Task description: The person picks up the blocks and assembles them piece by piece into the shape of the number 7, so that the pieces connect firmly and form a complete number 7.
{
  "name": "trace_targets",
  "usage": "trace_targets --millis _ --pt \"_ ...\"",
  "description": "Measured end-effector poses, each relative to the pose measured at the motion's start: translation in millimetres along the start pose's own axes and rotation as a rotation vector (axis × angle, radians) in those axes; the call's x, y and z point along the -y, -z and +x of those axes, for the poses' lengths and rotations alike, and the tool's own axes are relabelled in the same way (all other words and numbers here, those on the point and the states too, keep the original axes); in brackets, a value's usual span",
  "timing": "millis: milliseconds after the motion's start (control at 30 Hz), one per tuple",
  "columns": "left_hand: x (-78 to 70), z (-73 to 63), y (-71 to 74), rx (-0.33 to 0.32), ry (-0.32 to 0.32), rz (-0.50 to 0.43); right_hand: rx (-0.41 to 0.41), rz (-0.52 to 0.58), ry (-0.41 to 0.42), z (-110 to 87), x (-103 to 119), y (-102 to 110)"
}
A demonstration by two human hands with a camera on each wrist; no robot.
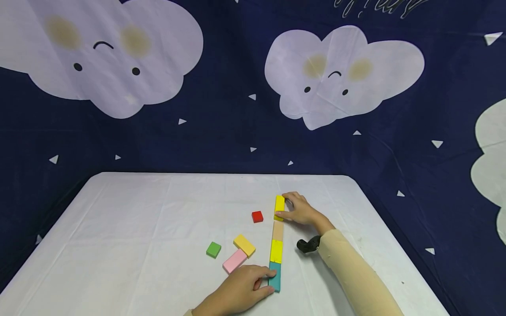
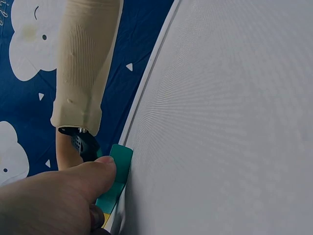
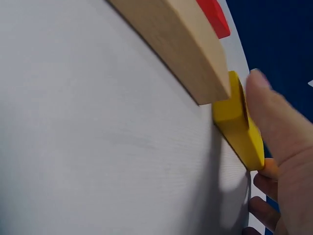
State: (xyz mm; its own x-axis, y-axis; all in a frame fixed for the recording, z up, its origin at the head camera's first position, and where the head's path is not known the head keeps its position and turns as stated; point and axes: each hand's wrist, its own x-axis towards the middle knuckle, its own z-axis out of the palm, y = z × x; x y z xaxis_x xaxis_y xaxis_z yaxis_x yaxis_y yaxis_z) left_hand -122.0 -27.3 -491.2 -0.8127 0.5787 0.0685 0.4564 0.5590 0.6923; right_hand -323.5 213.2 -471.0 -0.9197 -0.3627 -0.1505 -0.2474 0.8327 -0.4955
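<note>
In the head view, four blocks formed a line on the white cloth-covered worktop (image 1: 118, 245): a teal rectangular block (image 1: 276, 278) nearest the person, then a bright yellow rectangular block (image 1: 276, 251), a tan bare-wood block (image 1: 278, 231) and, farthest off, a slim yellow block (image 1: 280, 204). The left hand (image 1: 243, 285) held the teal one, thumb and finger drawn narrow on it. The right hand (image 1: 302, 210) gripped the slim yellow one, thumb towards its near end and fingers at its far end. Left of the line lay a red cube (image 1: 257, 216), a green squarish block (image 1: 214, 249), and a golden-yellow rectangular block (image 1: 244, 245) that seemed to touch a pink rectangular block (image 1: 234, 260).

In the left wrist view, the thumb lay against the teal block; its flat, smooth faces suggested something stiff, light and slightly slippery, best pinched across opposite sides.

In the right wrist view, the tan block sat closest to the camera, crisp-edged and probably solid wood, with the slim yellow one just beyond. A finger met the far end there, a sound place to take hold; the thumb was blurred, so its pressure could not be judged. Neither block looked fragile, though a light nudge would probably have skewed the line
</note>
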Motion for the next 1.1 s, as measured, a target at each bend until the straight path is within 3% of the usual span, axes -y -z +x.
trace_targets --millis 1100 --pt "-2.1 -0.3 1.2 -0.004 0.016 -0.030 -0.009 -0.003 0.008 -8.5 -1.1 -7.3"
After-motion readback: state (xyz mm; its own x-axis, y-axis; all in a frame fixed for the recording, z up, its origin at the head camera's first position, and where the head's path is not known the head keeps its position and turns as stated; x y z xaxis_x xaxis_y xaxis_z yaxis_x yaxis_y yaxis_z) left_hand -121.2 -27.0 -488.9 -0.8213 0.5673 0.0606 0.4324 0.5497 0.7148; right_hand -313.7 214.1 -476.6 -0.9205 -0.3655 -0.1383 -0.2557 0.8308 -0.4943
